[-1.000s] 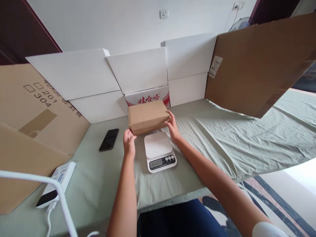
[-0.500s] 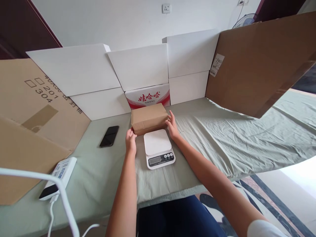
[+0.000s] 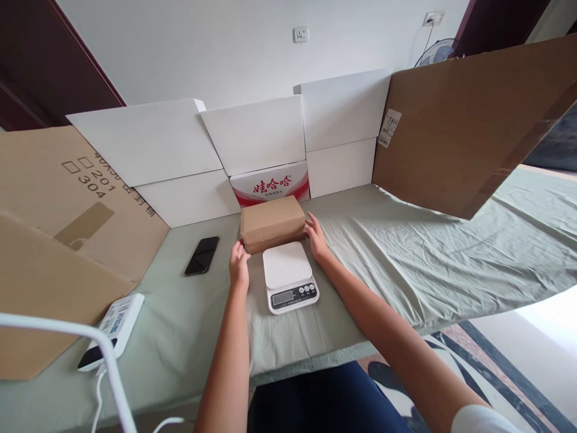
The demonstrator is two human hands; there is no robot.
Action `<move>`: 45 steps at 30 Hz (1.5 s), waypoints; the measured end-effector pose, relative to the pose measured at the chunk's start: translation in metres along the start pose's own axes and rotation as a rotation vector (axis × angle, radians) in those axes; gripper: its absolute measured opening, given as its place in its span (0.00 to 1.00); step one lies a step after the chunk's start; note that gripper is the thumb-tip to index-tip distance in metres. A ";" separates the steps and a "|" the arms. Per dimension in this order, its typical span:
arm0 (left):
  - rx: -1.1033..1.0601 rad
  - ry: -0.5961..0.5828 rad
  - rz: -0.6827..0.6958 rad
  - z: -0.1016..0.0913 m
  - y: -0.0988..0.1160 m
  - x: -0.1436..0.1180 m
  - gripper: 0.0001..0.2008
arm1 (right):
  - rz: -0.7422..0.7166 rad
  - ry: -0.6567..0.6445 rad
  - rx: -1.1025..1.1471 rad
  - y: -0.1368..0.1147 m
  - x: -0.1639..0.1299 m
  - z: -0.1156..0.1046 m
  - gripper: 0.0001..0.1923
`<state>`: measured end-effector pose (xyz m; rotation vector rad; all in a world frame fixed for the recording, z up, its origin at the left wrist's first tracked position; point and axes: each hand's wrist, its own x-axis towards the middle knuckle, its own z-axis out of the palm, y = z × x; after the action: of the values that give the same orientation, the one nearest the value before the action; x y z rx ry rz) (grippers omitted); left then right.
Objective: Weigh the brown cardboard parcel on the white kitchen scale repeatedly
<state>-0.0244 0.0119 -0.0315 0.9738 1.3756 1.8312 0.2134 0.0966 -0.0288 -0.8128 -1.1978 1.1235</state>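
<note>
A closed brown cardboard box rests on the cloth-covered table, between my two hands. My left hand is at its front left corner, the fingers curled against the side. On the opposite end, my right hand presses its thumb and fingertips to the edge, with the index finger raised. Just in front of the box lies a white kitchen scale, its pan bare and its display facing me. My forearms reach past the scale on either side.
A black phone lies to the left, and a white power strip with a cable is nearer me. White boxes and a red-and-white carton line the back. Large cardboard panels stand at both sides. A white curved tube crosses the lower left.
The camera view has tilted slightly upward, so everything sits a little lower. My right hand's fingers overlap the box edge slightly less. Box and scale keep their places relative to each other.
</note>
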 end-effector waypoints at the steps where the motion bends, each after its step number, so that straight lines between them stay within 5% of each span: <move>1: 0.008 -0.007 0.005 0.001 0.000 0.000 0.32 | -0.005 -0.002 -0.002 0.000 0.000 0.000 0.35; 38: -0.031 -0.113 0.024 0.011 0.005 -0.006 0.34 | -0.052 -0.110 -0.078 -0.009 -0.004 0.005 0.35; 45: -0.024 -0.016 0.044 0.009 0.014 -0.012 0.40 | -0.310 -0.091 -0.259 -0.021 -0.019 0.000 0.36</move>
<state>-0.0118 0.0027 -0.0183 1.0119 1.3286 1.8642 0.2185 0.0725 -0.0150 -0.7428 -1.5095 0.7681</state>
